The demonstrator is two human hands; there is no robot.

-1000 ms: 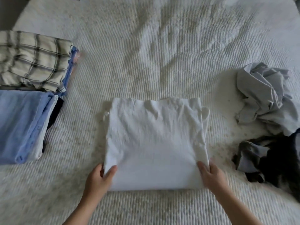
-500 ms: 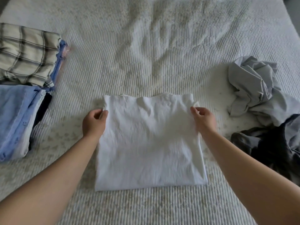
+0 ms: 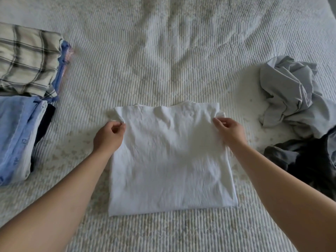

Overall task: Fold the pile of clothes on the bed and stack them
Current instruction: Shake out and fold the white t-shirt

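The folded shirt (image 3: pixel 171 157) is showing plain white. The bed (image 3: pixel 172 51) cover is looking off-white with fine ribbing. The plaid garment (image 3: pixel 27 60) is showing cream with dark checks, above a light blue shirt (image 3: pixel 16 135). A crumpled grey garment (image 3: pixel 291 91) is sitting above a dark charcoal one (image 3: pixel 305 160).

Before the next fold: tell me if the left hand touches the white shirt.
Touching. Head view: left hand pinches the white shirt at its far left corner.

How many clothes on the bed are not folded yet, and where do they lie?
2 crumpled ones, both at the right: a grey garment farther away, and a dark garment nearer, touching it. More may lie beyond the frame's right edge. The white shirt in the middle is partly folded.
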